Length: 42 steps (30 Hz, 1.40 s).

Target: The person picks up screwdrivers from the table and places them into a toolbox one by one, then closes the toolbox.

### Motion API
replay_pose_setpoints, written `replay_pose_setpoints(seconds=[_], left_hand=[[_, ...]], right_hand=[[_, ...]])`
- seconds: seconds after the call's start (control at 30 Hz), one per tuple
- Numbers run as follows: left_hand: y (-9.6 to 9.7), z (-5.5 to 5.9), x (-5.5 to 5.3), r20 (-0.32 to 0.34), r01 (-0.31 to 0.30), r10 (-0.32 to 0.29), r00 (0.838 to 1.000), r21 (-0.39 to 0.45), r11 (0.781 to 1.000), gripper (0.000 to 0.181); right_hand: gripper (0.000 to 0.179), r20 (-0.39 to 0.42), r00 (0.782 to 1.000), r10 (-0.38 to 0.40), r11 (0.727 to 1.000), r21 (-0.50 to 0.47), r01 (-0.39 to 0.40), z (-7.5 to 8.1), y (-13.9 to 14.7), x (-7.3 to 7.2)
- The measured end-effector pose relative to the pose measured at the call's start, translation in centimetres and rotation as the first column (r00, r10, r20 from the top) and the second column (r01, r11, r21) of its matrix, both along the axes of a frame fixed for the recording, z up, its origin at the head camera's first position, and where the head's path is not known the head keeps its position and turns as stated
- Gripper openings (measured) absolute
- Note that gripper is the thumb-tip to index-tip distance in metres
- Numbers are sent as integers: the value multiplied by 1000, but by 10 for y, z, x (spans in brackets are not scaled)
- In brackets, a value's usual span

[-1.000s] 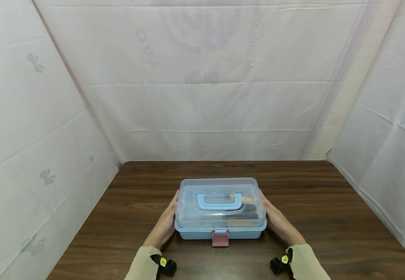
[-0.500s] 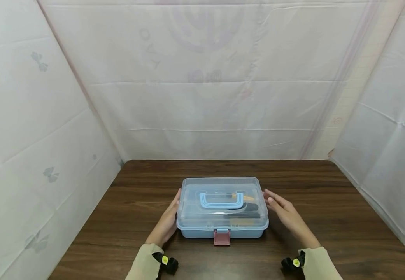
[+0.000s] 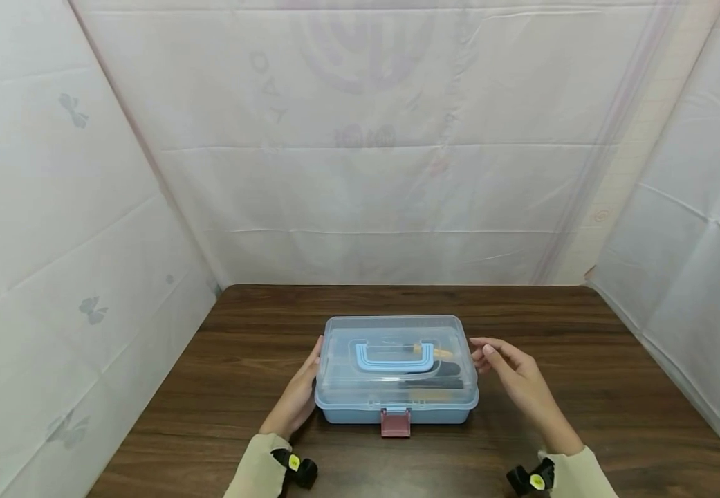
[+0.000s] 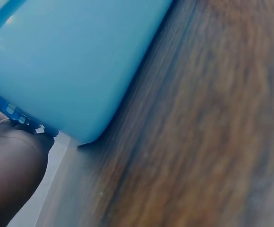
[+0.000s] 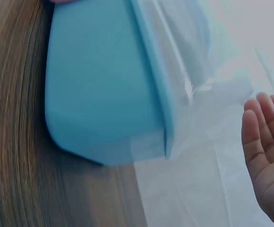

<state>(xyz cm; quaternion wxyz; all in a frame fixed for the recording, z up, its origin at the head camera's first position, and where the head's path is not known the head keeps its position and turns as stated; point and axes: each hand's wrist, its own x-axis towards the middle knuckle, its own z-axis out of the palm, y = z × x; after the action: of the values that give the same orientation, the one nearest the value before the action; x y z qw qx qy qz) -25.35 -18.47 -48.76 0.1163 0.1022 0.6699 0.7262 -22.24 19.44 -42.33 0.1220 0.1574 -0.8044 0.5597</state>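
A light-blue plastic storage box (image 3: 360, 416) with a clear lid (image 3: 341, 377) stands on the table. Its blue carry handle (image 3: 395, 366) lies on top of the lid, and a pink latch (image 3: 395, 423) sticks out at the front. My left hand (image 3: 297, 398) rests along the box's left side with straight fingers; in the left wrist view the hand (image 4: 14, 165) is at the rim. Beside the right side, my right hand (image 3: 521, 384) is held up holding nothing. In the right wrist view its relaxed fingers (image 5: 264, 113) are apart from the box.
Through the lid show a dark item (image 3: 449, 370) and tan, wood-coloured pieces (image 3: 437, 353). The dark wood table (image 3: 260, 325) reaches back to white sheeting (image 3: 360, 194), which also hangs at left and right.
My right hand has left the box's right side and moved outward to the right, its fingers loosening. The left hand has stayed against the box. The box stands in the same place.
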Motion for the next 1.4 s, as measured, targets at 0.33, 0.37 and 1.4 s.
replay_pose_setpoints(seconds=[0.33,0.37,1.4], left_hand=[[-1,-1,0,-3,-1,1,1000,4,1000,64],[-1,-1,0,-3,-1,1,1000,4,1000,65],[-1,0,1,11,0,0,1000,-3,1000,63]], right_hand=[[32,5,967,256,966,-44,-255,3,-7,15],[31,8,958,286,957,-46,-286,3,-8,16],[44,384,693,610,783,-158,-602,-52,-46,22]])
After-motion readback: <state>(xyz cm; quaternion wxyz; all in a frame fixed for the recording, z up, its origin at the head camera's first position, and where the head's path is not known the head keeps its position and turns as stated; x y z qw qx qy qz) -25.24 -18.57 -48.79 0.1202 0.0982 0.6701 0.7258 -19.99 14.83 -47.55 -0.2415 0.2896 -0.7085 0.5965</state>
